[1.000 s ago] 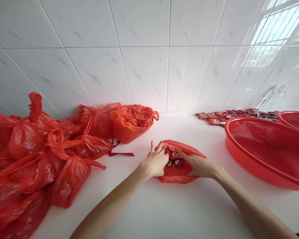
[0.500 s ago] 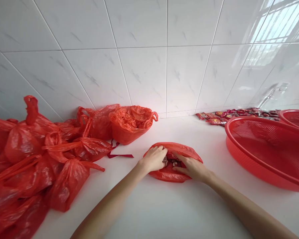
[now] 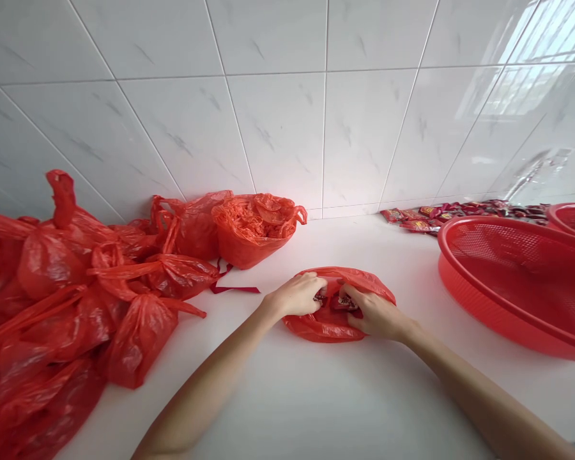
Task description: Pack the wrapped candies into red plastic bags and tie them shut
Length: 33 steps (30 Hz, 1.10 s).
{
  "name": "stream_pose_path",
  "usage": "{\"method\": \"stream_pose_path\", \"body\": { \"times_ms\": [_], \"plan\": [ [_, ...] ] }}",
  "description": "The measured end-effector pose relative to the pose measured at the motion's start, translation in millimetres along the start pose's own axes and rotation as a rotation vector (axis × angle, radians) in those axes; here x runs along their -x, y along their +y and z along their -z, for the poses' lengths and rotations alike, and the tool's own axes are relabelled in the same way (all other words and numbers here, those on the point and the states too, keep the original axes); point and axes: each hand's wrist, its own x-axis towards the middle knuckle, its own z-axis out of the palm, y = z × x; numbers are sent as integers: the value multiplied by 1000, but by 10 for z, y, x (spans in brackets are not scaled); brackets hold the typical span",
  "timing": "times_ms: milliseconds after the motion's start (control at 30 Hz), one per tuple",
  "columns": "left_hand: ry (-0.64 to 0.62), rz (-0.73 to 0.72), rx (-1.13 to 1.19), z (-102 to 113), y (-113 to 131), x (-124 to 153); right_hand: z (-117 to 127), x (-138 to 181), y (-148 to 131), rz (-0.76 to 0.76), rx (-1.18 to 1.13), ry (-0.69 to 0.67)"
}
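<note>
An open red plastic bag [image 3: 323, 329] lies on the white counter in front of me, its sides rolled down into a ring. My left hand [image 3: 299, 296] reaches in over the left rim, fingers curled around a small dark packet [image 3: 320, 299] that is mostly hidden. From the right side, my right hand [image 3: 378, 313] is closed on a small dark red packet with white print [image 3: 347, 303] inside the bag. The bag's red bottom shows between the two hands.
Knotted red plastic bags [image 3: 138, 332] are piled at the left. Behind them a red bag stuffed with crumpled bags [image 3: 256, 239] stands near the tiled wall, beside a dark red strip [image 3: 237, 289]. Small packets [image 3: 419, 225] and a red mesh basket [image 3: 464, 291] are at the right.
My right hand has drawn its fingers in around a packet, which now shows more clearly. My left fingers have shifted slightly inside the bag. The camera view has tilted a little.
</note>
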Motion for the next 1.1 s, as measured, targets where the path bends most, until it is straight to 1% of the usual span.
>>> {"method": "stream_pose_path", "body": {
  "times_ms": [100, 167, 267, 333, 433, 533, 667, 767, 867, 1033, 1100],
  "plan": [
    [2, -46, 73, 7, 11, -1, -19, -11, 54, 5, 69, 31],
    [23, -69, 167, 18, 20, 9, -12, -9, 64, 32, 57, 72],
    [36, -118, 324, 41, 22, 28, 11, -2, 59, 82, 0, 154],
    [8, -144, 392, 47, 7, 33, 18, -3, 61, 98, -7, 237],
    [-44, -128, 404, 23, -41, 21, 8, -11, 88, 118, 15, 380],
    [-74, -92, 333, -18, -79, -4, -12, -17, 127, 153, 46, 456],
    [-71, -85, 300, -58, -37, -30, -32, -14, 146, 225, 59, 464],
    [-18, -82, 325, -98, 38, -44, -51, -9, 143, 261, 45, 433],
    [33, -84, 324, -142, 89, -53, -76, -4, 150, 268, 33, 409],
    [8, -83, 400, -153, 99, -49, -81, -3, 152, 256, 24, 384],
    [33, -85, 393, -141, 90, -52, -69, -3, 141, 255, 21, 381]
  ]
}}
